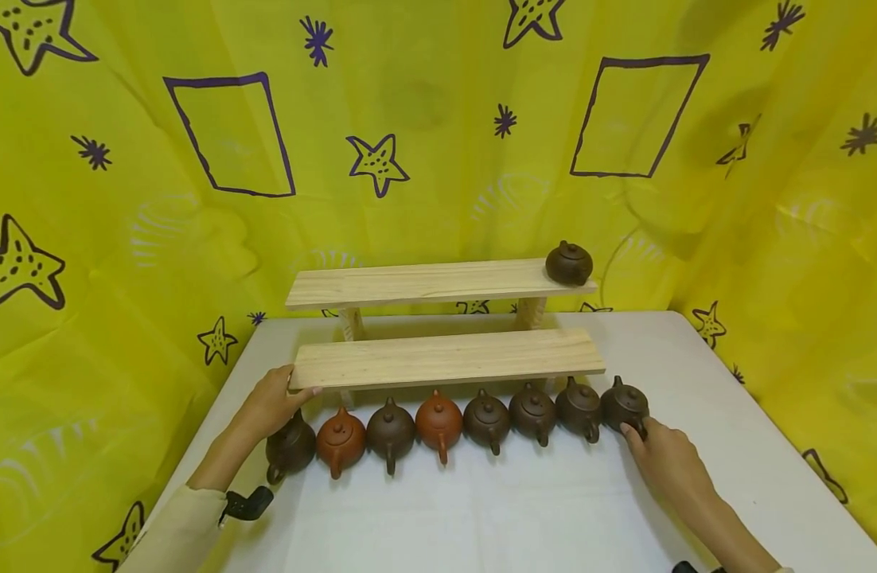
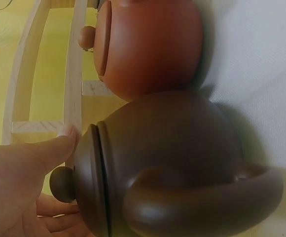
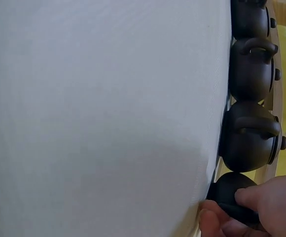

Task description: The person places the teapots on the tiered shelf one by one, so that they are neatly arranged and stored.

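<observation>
My left hand [image 1: 270,400] grips the left end of the lower board of a two-tier wooden shelf [image 1: 446,358], thumb along the front edge. Just below that hand sits a dark brown teapot [image 1: 290,447], whose lid knob shows close under the thumb in the left wrist view. At the row's right end, my right hand [image 1: 671,459] pinches the handle of another dark brown teapot [image 1: 625,403], thumb on one side and fingers on the other. Between these two, reddish-brown teapots [image 1: 341,440] and several dark ones [image 3: 251,136] stand side by side, handles toward me.
One dark teapot [image 1: 569,264] sits on the right end of the upper board [image 1: 424,282]. A white cloth-covered table [image 1: 481,517] carries the shelf and the row. Yellow curtains [image 1: 438,103] with drawn stars hang behind and on both sides.
</observation>
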Motion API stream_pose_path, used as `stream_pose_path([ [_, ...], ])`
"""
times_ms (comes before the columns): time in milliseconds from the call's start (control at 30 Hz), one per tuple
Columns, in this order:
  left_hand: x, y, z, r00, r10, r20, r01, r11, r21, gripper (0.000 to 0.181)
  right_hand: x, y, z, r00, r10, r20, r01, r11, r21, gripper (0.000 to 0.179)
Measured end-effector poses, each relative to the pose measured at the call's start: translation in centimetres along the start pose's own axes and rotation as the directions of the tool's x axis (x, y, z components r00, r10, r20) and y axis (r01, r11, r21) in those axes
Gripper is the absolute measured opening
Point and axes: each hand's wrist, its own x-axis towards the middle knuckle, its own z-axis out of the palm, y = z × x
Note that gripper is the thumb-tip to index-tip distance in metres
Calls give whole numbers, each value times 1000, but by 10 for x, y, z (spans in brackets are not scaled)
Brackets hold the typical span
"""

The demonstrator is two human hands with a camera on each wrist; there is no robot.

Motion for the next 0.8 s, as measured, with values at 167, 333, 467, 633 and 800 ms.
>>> stream_pose_path([
  [167,1,0,1,1000,14,-4,-14,1000,12,70,-3,5,2,999,-20,-46,22,999,42,36],
  [333,0,3,-1,1000,-1,3,1,1000,5,70,-4,8,2,998,-15,-56,18,999,51,36],
  [467,-1,3,-2,1000,-4,0,4,1000,3,69,-4,7,2,997,-29,-73,32,998,53,36],
  [633,-1,0,-1,1000,27,-15,-27,1000,-1,63,-1,7,-2,997,-27,-73,31,998,46,37],
  [800,-1,-2,-1,999,38,-19,-38,999,-9,59,7,10,-10,993,-37,-113,41,998,38,35],
])
